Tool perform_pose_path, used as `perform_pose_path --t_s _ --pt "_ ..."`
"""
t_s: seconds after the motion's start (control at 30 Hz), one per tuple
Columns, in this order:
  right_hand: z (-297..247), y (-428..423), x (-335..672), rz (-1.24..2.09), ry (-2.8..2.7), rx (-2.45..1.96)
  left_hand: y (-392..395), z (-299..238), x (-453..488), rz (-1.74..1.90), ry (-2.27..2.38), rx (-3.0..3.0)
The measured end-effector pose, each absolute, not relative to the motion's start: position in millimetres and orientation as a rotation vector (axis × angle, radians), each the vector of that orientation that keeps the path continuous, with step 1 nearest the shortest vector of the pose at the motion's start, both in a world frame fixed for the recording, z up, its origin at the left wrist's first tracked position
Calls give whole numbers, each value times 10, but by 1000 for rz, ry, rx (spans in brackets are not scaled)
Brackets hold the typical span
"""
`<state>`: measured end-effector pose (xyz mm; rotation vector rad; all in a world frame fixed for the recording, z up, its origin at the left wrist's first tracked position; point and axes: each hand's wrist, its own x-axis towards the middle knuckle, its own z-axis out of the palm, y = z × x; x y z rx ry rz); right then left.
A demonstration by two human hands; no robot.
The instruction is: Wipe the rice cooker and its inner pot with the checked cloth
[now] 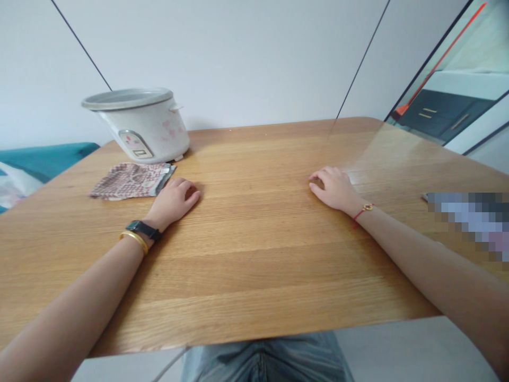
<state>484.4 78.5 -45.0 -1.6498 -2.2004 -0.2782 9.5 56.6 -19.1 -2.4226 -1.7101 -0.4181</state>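
Note:
My left hand rests palm down on the wooden table, fingers loosely curled under and holding nothing; its fingertips lie just right of a folded patterned cloth. A black watch and a gold bangle sit on that wrist. My right hand also lies palm down on the table further right, fingers bent slightly with the tips on the wood, nothing in it. A red string bracelet circles that wrist. A white rice cooker with its lid on stands at the back left, behind the cloth.
A blurred flat object lies at the table's right edge. A teal seat shows beyond the left edge. A pale wall runs behind the table, and a dark cabinet is seen at the far right.

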Motion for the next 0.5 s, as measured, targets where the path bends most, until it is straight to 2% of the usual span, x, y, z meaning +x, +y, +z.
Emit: perform_pose_path --t_s 0.5 --pt "-445 772 4835 -255 -2192 -1656 590 -227 70 -436 -1689 -2402"
